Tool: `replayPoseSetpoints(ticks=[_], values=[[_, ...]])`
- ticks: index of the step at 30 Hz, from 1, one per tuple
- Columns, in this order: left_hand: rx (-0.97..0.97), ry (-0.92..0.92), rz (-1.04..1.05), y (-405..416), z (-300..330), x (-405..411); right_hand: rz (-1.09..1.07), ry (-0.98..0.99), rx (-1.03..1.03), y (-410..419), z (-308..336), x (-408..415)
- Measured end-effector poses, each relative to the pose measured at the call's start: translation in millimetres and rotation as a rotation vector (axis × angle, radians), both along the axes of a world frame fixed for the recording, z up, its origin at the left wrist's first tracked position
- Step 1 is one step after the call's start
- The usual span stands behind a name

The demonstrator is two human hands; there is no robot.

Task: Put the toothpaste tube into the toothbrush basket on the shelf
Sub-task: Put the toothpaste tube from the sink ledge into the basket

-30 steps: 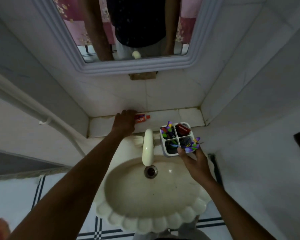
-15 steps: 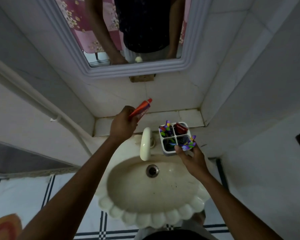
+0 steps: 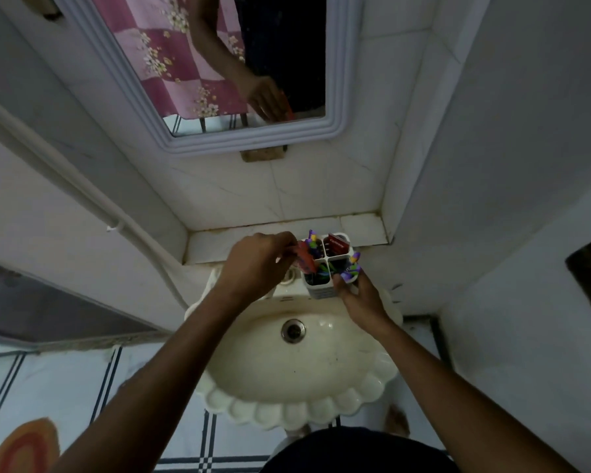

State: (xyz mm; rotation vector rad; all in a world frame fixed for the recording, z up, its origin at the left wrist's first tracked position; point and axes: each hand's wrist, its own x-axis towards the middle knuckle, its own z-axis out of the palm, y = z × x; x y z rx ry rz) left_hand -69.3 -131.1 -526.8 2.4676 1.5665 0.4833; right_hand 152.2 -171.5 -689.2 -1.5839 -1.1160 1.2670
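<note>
Left hand [image 3: 258,264] has the red toothpaste tube [image 3: 304,259] pinched in curled fingers, the tube poking out past the fingertips, right against the left rim of the toothbrush basket [image 3: 325,291], not inside it. Right hand [image 3: 357,295] grips the basket's near right corner, fingers wrapped on its wall. One basket, four compartments, perched at the back edge of the sink [image 3: 297,380] just below the shelf [image 3: 219,244]. One red box [image 3: 336,245] stands in the far right compartment. Toothbrushes [image 3: 350,268] crowd the others, purple and green, too tangled to count. The tube is blurred; its cap is hidden. The tap is covered by the left hand.
</note>
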Motion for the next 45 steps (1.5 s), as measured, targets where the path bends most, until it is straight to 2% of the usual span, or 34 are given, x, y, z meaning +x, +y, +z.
replayPoseSetpoints(ticks=[4,16,25,30,33,37,45], values=[[-0.012,0.002,0.012,-4.1,-13.2,14.5,0.031,0.013,0.013,2.1,-4.6,3.1],[-0.091,0.218,0.018,-1.3,-46.4,42.3,0.054,-0.046,0.043,3.7,-4.6,6.6],[-0.063,0.221,0.068,2.5,-52.9,47.8,0.038,-0.092,0.037,2.8,-3.3,7.6],[0.022,0.015,0.133,-5.1,-46.4,32.1,-0.099,-0.198,0.051,-5.0,-5.8,-2.2],[0.124,-0.089,0.193,-10.0,-44.5,16.0,-0.134,-0.278,0.132,-16.7,-5.9,-13.4],[0.074,-0.175,0.254,-15.0,-51.0,-5.6,-0.133,-0.374,0.099,-19.7,-4.4,-35.9],[0.054,-0.326,0.246,-21.4,-67.7,-30.8,-0.338,-0.284,0.062,-8.1,-8.1,-64.1]])
